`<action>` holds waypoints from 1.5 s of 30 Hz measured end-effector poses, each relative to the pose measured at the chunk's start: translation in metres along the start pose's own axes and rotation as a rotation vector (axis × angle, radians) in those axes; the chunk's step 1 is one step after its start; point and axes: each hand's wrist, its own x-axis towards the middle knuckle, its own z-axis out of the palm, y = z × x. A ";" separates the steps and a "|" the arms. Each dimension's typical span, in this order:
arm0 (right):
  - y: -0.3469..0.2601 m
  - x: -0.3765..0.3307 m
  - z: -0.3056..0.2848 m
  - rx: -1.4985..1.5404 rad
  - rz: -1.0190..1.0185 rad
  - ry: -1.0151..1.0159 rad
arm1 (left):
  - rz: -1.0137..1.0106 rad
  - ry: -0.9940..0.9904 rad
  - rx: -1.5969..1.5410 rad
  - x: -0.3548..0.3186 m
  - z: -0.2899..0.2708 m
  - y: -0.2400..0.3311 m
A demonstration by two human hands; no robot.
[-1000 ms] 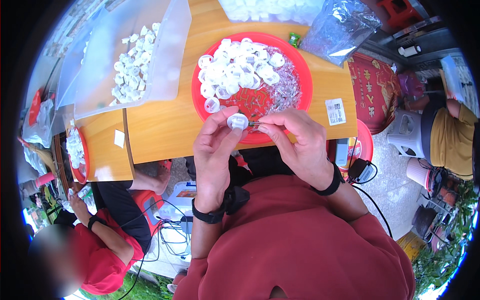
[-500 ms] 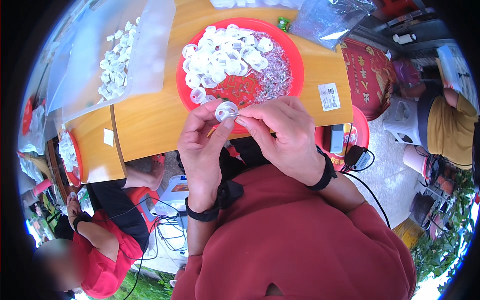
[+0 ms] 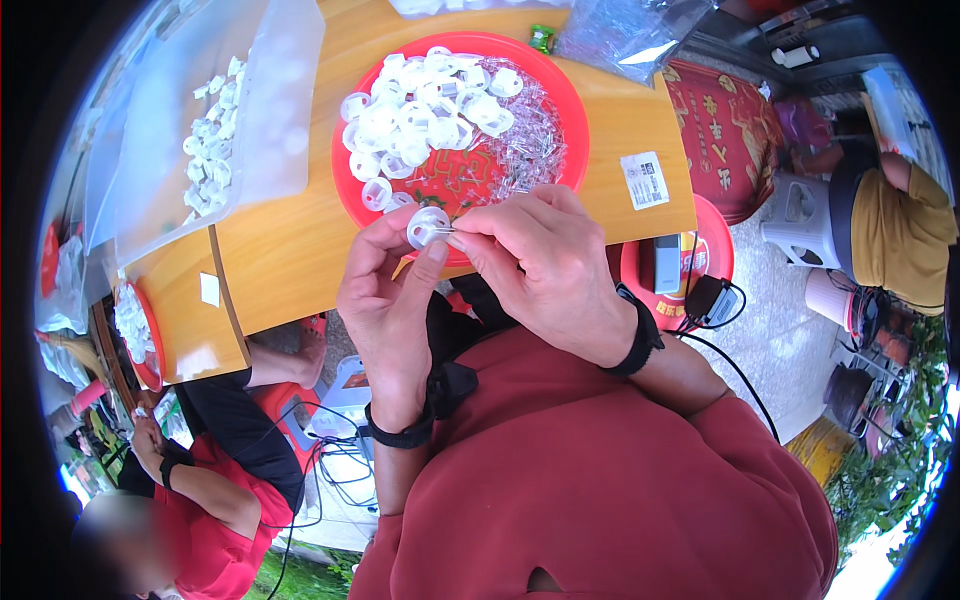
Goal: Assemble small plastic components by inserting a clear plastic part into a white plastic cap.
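Bin (image 3: 265, 150): out at ten o'clock on the view's clock, white parts (image 3: 210, 150) scattered inside; whether those are finished, I can't tell.
Left hand (image 3: 385, 290): thumb and fingers pinched together on the rim of a white disc.
Disc (image 3: 424, 228): eleven o'clock, just off centre, over the tray's near edge; mid-way, I'd judge, with a thin pin (image 3: 441, 230) right up at it, though how firmly it's seated doesn't show.
Tray (image 3: 578, 130): twelve o'clock, and there's plenty left here by the look of it, loose discs (image 3: 415, 120) heaped left, loose pins (image 3: 525, 140) spread right; any done ones among them can't be picked out.
Right hand (image 3: 550, 265): thumb and forefinger closed on the pin, beside the disc.
Card (image 3: 209, 289): nine o'clock, white, no print visible.
Tray floor (image 3: 455, 172): gold characters, partly covered.
Label (image 3: 643, 180): two o'clock, square code, print too tiny.
Tub (image 3: 637, 265): near three, red, yellow characters.
Bag (image 3: 725, 140): two o'clock, farther out, red, big gold characters.
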 end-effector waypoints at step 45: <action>0.013 0.019 -0.013 0.739 0.223 -0.248 | 0.286 0.088 0.131 -0.018 0.018 0.005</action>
